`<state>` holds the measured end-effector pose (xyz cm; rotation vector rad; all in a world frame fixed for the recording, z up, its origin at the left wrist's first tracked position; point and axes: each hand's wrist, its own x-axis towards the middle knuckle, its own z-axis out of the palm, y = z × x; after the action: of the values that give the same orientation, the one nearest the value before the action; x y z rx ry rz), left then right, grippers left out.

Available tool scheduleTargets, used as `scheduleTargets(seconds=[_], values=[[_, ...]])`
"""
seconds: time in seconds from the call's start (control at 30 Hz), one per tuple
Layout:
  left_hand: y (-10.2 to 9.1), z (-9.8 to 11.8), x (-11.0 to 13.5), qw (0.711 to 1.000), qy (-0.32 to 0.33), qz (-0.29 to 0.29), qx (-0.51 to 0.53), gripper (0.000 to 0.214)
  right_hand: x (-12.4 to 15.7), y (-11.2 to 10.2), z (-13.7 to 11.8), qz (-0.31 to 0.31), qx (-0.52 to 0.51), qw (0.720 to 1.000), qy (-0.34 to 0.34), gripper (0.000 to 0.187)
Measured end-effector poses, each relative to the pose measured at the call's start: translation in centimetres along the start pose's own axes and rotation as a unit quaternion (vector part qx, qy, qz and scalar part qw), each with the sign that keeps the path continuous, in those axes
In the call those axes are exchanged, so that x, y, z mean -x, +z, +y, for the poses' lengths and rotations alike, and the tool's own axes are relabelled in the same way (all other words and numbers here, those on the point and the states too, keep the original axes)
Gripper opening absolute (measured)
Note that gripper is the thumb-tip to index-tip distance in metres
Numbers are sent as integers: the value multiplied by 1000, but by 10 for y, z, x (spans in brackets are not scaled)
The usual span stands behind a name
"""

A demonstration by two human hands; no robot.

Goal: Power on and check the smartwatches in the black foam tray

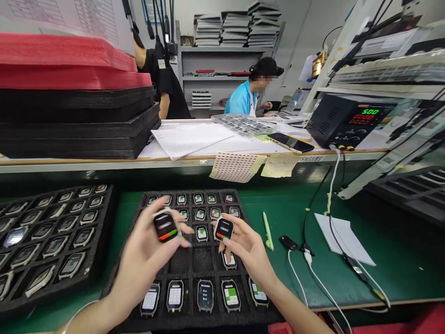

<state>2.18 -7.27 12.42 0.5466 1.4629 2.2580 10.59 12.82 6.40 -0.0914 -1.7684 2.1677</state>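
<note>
My left hand [148,234] is closed on a smartwatch case [166,226], its lit screen showing a red and green bar. In my right hand [245,246] a second smartwatch case [223,228] is pinched between thumb and fingers, with a similar bar on its dark screen. Both are strapless and held above a black foam tray [202,260]. Several more watch cases sit in the tray's compartments, many with white and green screens, such as the watch case [231,295] in the front row. Some compartments under my hands hold nothing.
Another foam tray [100,246] of watches lies left. A green pen [267,231], cables [308,255] and white paper [344,239] lie right. Above, a shelf holds stacked foam [76,111], a phone [290,142] and a power supply [347,120]. Two people are behind it.
</note>
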Motion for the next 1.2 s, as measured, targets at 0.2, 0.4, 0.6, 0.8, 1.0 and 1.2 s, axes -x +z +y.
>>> scheduleTargets(seconds=[0.2, 0.4, 0.6, 0.8, 1.0, 1.2], values=[[0, -67, -35, 984, -153, -85, 26, 57, -2, -2, 2, -5, 9, 1000, -3, 44], [-8, -87, -33, 981, -132, -130, 62, 63, -6, -4, 9, 48, 59, 997, 14, 31], [-13, -92, -37, 979, -114, -158, 69, 56, -7, -4, 12, 78, 77, 994, 11, 26], [-13, -89, -41, 984, -114, -124, 54, 47, -5, -11, 14, 20, 73, 997, 24, 33], [-15, -88, -41, 987, -98, -116, 49, 53, -6, -11, 18, -37, 21, 998, 47, 51], [-16, -88, -40, 988, -77, -125, 45, 64, -6, -9, 20, -18, 10, 999, 49, 51]])
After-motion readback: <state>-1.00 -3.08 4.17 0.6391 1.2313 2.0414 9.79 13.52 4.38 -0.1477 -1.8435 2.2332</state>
